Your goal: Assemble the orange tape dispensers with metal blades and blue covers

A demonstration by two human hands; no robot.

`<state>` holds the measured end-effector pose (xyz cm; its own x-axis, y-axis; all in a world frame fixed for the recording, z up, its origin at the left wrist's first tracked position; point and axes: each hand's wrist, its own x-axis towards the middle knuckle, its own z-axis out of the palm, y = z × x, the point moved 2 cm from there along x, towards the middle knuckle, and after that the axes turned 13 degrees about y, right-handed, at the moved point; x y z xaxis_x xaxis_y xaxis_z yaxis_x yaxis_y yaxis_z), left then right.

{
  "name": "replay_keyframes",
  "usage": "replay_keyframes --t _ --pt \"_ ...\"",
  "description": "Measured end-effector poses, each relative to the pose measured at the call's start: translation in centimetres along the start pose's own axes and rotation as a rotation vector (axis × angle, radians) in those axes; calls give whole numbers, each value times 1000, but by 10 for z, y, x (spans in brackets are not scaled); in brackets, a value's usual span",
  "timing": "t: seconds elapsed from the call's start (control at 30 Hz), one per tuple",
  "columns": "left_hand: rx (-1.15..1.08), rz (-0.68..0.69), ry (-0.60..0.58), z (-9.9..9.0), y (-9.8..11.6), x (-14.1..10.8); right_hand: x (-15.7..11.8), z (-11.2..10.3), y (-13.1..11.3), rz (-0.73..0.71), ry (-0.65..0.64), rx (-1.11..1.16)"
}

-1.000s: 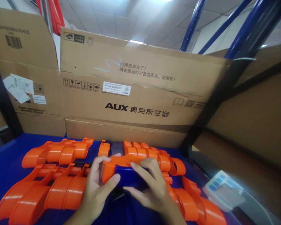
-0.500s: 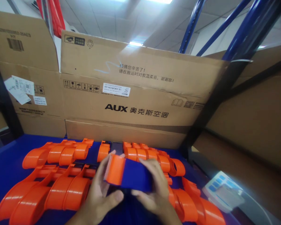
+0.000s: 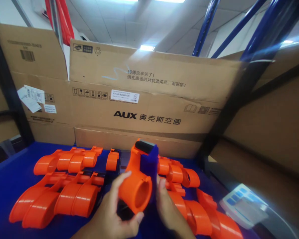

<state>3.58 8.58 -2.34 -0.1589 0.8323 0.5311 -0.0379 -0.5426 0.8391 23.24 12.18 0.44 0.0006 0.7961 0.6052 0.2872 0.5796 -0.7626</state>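
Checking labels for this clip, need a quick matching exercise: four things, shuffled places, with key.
Things:
1. Orange piece with a black strip on top
2. AUX-printed cardboard
3. White device with blue keys
4. Red material

Places:
A. Lower right of the view
B. Upper left of the view
C. Gripped by the left hand
D. Standing behind the blue surface

Pairs: 1-C, 2-D, 3-A, 4-B

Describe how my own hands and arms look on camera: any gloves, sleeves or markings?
The left hand and right hand are both bare, without gloves. No sleeve, watch or cable shows on the visible forearms. I see no markings, though some right fingers are hidden.
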Motion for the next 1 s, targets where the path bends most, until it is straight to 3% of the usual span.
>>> replay_keyframes --t 0.1,0.17,0.27,0.37,0.53,1.0 --pt "94 -44 140 -26 21 31 9 -4 -6 -30 57 28" --pt "247 -91 147 -53 33 62 13 -9 -8 -25 119 45" --pt "633 -117 48 -91 40 110 15 -13 -11 -12 173 51" --pt "927 -104 -50 -111 33 139 16 -13 -13 -25 159 43" --pt "1093 -116 -207 -107 7 149 17 -12 -15 -52 143 53" --pt "1215 22 -316 -92 -30 154 18 -14 -21 -89 85 55"
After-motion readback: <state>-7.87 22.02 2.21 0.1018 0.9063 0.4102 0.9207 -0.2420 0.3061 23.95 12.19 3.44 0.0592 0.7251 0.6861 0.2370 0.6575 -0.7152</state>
